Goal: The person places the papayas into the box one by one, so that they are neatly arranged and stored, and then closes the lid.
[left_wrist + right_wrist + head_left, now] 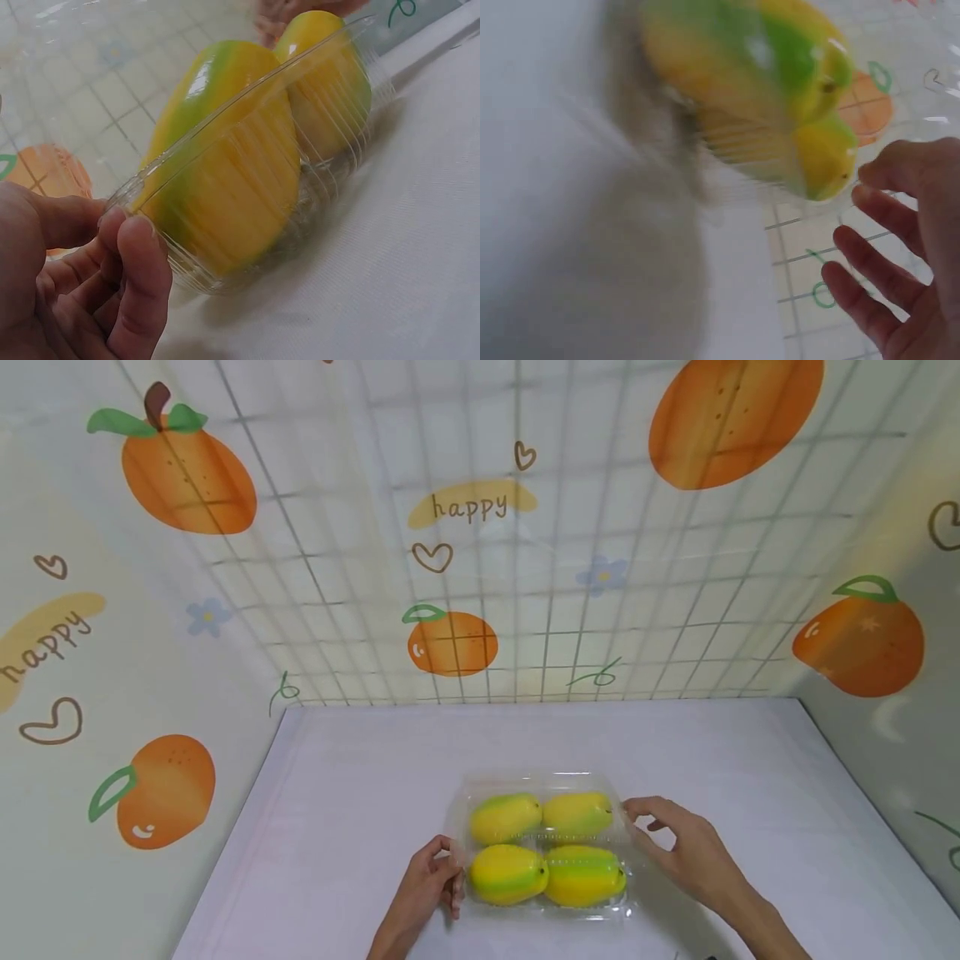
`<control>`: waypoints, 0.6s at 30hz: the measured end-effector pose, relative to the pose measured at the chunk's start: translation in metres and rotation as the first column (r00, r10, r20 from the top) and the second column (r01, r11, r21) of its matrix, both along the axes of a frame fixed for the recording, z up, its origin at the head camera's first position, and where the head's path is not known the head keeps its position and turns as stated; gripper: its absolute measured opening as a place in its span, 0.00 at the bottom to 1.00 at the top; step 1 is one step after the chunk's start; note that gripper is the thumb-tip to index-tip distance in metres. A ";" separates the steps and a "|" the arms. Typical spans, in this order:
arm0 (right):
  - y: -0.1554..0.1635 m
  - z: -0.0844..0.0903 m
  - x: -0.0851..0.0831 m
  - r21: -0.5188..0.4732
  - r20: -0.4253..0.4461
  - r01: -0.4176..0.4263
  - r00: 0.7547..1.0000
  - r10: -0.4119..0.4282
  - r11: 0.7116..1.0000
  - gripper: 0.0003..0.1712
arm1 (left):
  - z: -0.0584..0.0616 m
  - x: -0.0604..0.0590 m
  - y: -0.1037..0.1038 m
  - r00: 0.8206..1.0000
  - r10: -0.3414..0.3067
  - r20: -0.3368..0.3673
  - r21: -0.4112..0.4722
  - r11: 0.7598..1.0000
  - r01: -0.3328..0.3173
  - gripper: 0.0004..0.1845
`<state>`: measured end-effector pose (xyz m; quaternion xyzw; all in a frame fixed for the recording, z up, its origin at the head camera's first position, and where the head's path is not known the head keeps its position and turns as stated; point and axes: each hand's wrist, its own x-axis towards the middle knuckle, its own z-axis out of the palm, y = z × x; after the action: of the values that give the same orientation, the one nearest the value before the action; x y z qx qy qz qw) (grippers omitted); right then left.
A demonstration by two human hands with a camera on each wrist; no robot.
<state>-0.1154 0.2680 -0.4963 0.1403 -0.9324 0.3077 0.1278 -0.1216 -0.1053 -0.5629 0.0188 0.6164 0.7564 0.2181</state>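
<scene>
A clear plastic container (525, 912) holds several yellow-green mangoes (510, 874), set in two rows. On its left side, my left hand (429, 883) pinches the rim between thumb and fingers; the left wrist view shows this hand (97, 274) close up, beside a mango (225, 150). By the right edge is my right hand (693, 853), thumb and index fingertips near the plastic. The right wrist view shows this hand (915, 247) with its fingers spread and no firm grip visible. There the container is blurred, and whether the fingertips touch it is hard to see.
The container stands on a white tabletop (360, 777). Behind it rises a grid-patterned backdrop (517, 602) with printed oranges and hearts. Printed side panels (82, 793) enclose the table at left and right. A small dark object (711, 957) shows at the bottom edge.
</scene>
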 end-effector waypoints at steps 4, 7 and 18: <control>0.000 -0.015 0.012 0.031 0.011 0.010 1.000 -0.010 0.999 0.24 | -0.001 0.000 0.001 1.000 0.011 0.007 -0.008 1.000 -0.011 0.08; 0.000 -0.022 0.021 0.015 0.062 0.016 0.998 -0.017 1.000 0.21 | -0.003 0.000 0.001 1.000 0.021 0.012 -0.023 1.000 -0.021 0.10; -0.011 -0.033 0.055 0.011 0.366 0.073 0.928 -0.072 0.997 0.30 | -0.006 0.001 0.002 0.997 0.054 0.052 -0.055 0.997 -0.051 0.10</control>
<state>-0.0605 0.2567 -0.5296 0.0459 -0.9440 0.3247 -0.0365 -0.1201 -0.1031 -0.5688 -0.0234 0.6306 0.7454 0.2151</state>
